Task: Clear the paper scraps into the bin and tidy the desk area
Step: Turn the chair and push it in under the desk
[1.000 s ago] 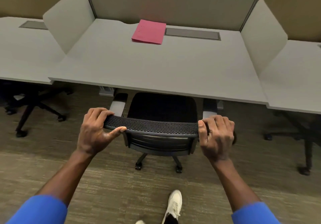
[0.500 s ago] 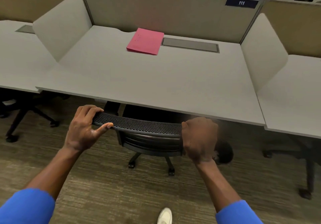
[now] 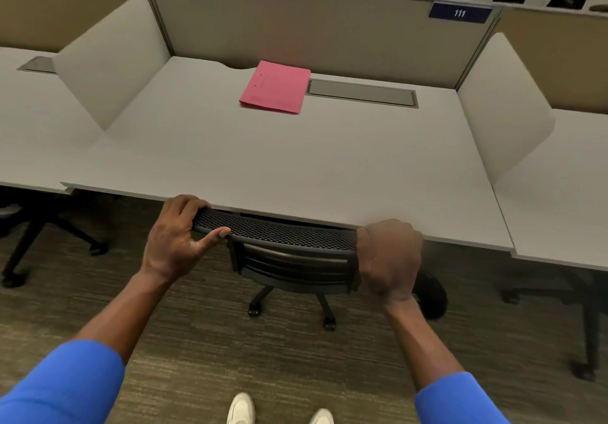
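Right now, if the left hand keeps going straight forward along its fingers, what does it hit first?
Probably the front edge of the grey desk top: the left hand, gripping the black mesh chair back, has its fingertips right at that edge. Whether they would slip beneath it is unclear.

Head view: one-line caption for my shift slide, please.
Both hands, left and right, grip the mesh chair back at the desk edge; pink folder remains.
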### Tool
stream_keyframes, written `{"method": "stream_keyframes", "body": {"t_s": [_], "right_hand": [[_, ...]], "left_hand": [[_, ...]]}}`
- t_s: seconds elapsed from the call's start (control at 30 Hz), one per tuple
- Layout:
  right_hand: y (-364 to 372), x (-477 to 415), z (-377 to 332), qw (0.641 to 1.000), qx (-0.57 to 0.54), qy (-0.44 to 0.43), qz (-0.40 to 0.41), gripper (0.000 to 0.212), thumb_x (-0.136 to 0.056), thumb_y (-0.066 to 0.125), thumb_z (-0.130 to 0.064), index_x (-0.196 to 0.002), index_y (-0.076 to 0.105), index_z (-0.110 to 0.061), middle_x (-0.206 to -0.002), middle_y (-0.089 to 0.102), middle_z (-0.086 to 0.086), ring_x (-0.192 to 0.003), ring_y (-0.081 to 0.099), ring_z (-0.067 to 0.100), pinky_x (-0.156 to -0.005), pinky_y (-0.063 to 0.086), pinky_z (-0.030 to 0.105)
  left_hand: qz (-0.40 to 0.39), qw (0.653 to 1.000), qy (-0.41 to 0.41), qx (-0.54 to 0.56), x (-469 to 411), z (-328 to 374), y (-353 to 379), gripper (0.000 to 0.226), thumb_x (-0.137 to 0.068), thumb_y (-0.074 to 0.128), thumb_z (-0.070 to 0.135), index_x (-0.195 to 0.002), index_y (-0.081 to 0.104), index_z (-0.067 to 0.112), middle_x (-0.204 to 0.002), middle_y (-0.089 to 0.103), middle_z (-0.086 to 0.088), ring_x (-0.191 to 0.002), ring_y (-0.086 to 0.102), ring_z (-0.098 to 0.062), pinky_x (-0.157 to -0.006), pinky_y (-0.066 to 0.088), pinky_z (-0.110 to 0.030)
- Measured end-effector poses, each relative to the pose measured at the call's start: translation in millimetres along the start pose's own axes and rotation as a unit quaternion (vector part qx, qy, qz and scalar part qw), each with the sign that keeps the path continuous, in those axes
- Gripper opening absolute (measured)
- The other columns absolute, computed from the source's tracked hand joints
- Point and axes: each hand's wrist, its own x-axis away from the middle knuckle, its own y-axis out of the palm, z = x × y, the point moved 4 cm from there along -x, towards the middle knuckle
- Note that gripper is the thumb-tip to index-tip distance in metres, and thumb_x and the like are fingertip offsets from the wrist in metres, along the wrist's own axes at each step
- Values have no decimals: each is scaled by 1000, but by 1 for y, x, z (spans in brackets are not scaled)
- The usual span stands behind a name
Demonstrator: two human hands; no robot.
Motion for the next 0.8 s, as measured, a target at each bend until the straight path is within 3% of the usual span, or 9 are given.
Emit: {"method": "stream_keyframes", "body": {"t_s": [0.57, 0.8], "right_hand": [[20, -21, 1, 1000, 13, 9, 0, 49, -108, 37, -50, -91, 69, -17, -92, 68, 6, -87, 59, 25, -78, 41, 41], [24, -31, 6, 1000, 15, 6, 5, 46, -107, 40, -47, -91, 71, -15, -92, 68, 7, -87, 58, 25, -77, 39, 39]], "left_hand": [[10, 1000, 9, 3, -31, -15, 15, 79, -92, 48, 83, -120, 66, 12, -119, 61, -7, -112, 57, -25, -84, 58, -40], [18, 1000, 7, 2, -36, -11, 18, 85, -92, 46, 83, -118, 68, 6, -117, 62, -13, -110, 59, -31, -82, 58, -44]]}}
